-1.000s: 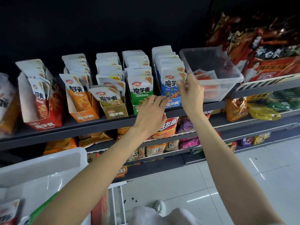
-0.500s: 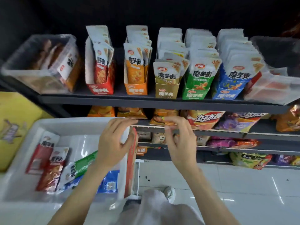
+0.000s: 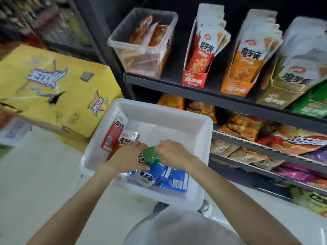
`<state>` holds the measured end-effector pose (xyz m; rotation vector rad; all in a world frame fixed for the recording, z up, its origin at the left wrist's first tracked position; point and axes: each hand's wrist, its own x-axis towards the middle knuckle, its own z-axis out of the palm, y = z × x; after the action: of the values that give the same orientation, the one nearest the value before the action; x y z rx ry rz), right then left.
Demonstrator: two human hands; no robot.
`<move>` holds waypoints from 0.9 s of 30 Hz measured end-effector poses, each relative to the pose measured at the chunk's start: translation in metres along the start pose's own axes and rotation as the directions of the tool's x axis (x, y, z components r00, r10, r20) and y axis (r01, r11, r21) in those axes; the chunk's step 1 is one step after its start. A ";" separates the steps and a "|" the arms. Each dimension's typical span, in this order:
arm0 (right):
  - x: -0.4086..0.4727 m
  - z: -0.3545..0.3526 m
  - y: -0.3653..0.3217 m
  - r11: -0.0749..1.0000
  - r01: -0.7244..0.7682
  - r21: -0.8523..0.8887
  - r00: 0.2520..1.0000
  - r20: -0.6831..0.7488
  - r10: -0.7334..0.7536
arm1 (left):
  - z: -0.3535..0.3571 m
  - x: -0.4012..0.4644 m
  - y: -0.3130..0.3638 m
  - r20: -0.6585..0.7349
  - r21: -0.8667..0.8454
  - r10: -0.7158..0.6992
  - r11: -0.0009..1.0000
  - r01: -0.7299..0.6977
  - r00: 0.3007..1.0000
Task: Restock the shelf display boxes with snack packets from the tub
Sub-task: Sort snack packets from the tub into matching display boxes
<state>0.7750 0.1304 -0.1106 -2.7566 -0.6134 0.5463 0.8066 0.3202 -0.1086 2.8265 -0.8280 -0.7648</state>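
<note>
The white tub sits just below the shelf's display boxes, handy for restocking. Inside it, near the front wall, both hands grip the green packet: left hand and right hand pinch opposite ends, probably to lift it flat. Its long axis runs roughly left-right between them; can't tell which end's the top.

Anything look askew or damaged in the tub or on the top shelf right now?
Nothing damaged or spilled. Packets lie jumbled in the white tub, some face-down. Both hands, left hand and right hand, grip a green packet.
</note>
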 end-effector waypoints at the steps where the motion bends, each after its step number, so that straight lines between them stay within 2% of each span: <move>1: 0.004 0.004 -0.005 0.997 0.063 -0.051 0.998 0.033 -0.061 | 0.003 -0.001 0.001 0.016 0.014 0.043 0.999 -0.043 0.999; 3: 0.009 0.014 -0.009 0.983 0.119 -0.136 0.990 0.097 -0.107 | 0.007 -0.003 0.003 0.072 0.045 0.083 0.995 -0.086 0.994; 6: 0.014 0.024 0.001 0.991 0.012 -0.132 0.994 0.107 0.003 | 0.013 -0.001 0.006 0.128 0.118 0.079 0.989 -0.094 0.989; 10: 0.018 0.021 0.019 0.974 -0.133 -0.184 0.984 0.093 0.152 | 0.019 0.006 0.019 0.123 0.223 0.112 0.965 -0.138 0.986; 13: 0.017 0.021 0.023 0.957 -0.178 -0.228 0.975 0.093 0.204 | 0.022 0.013 0.028 0.106 0.322 0.109 0.937 -0.138 0.988; 15: 0.014 0.023 0.022 0.957 -0.161 -0.243 0.977 0.098 0.189 | 0.023 0.017 0.031 0.117 0.362 0.080 0.925 -0.117 0.990; 18: 0.008 0.028 0.020 0.972 -0.067 -0.225 0.993 0.079 0.087 | 0.020 0.018 0.032 0.100 0.345 0.079 0.932 -0.109 0.992; 21: 0.003 0.031 0.015 0.985 -0.036 -0.170 0.999 0.020 0.040 | 0.012 0.015 0.024 -0.011 0.244 0.116 0.964 -0.110 0.993; 23: 0.002 0.031 0.011 0.988 -0.018 -0.156 0.999 -0.036 0.013 | 0.008 0.011 0.016 -0.173 0.257 0.183 0.957 -0.135 0.968; 25: 0.001 0.026 0.006 0.993 0.016 -0.116 0.982 -0.184 -0.037 | 0.004 0.010 0.009 -0.408 0.253 0.272 0.951 -0.178 0.871; 27: -0.006 0.014 0.002 0.999 -0.010 0.032 0.922 -0.386 0.022 | -0.005 0.012 0.009 -0.644 0.204 0.317 0.948 -0.243 0.696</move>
<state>0.7652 0.1285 -0.1224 -2.7301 -0.4815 0.0039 0.8134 0.3061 -0.1076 2.6222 -1.1204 0.3579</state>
